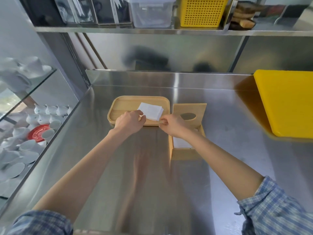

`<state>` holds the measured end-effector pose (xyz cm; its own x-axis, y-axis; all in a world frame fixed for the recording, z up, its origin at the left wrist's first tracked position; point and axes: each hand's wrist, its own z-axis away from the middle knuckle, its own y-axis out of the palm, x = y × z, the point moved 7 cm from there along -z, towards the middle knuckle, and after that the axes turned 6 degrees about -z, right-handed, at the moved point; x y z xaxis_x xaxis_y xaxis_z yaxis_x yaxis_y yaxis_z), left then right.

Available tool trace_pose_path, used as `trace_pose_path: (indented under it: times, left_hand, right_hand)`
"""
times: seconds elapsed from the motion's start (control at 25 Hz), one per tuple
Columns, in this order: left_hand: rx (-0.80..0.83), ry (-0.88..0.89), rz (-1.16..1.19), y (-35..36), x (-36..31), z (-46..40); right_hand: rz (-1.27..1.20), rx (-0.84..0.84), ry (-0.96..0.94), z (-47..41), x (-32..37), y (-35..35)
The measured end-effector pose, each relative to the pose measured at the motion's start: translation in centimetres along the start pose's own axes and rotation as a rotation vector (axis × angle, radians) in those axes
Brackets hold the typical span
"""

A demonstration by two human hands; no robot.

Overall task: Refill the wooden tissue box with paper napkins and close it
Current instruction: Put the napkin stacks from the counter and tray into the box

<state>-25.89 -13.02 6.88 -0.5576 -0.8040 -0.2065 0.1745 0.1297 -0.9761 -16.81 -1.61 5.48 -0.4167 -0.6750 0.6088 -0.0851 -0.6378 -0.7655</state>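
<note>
A small stack of white paper napkins (150, 110) lies on a wooden tray (125, 104) at the middle of the steel counter. My left hand (129, 122) pinches the stack's near left edge. My right hand (171, 124) pinches its near right corner. Right of the tray stands the open wooden tissue box (183, 154), with white napkins showing inside. Its lid (190, 113), with an oval hole, is raised at the far end of the box.
A yellow board (288, 102) leans at the right. A glass shelf of white cups and a red saucer (38, 133) runs along the left. Overhead, a shelf holds a clear tub (150, 12) and a yellow basket (202, 11).
</note>
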Motion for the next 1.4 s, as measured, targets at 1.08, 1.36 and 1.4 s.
trace_pose_path:
  times: [1.08,1.36,1.4]
  left_hand:
    - [0.325,-0.197,0.2,9.5,6.5,-15.3]
    - [0.394,-0.419,0.625,11.9,6.1,-16.5]
    - [0.389,-0.425,0.649,12.1,6.2,-16.6]
  right_hand:
    - [-0.138,-0.118,0.533,-15.7,-5.6,5.7]
    - [-0.038,-0.191,0.562,-16.5,-5.8,6.2]
    - [-0.039,-0.193,0.559,-16.7,-5.9,6.1]
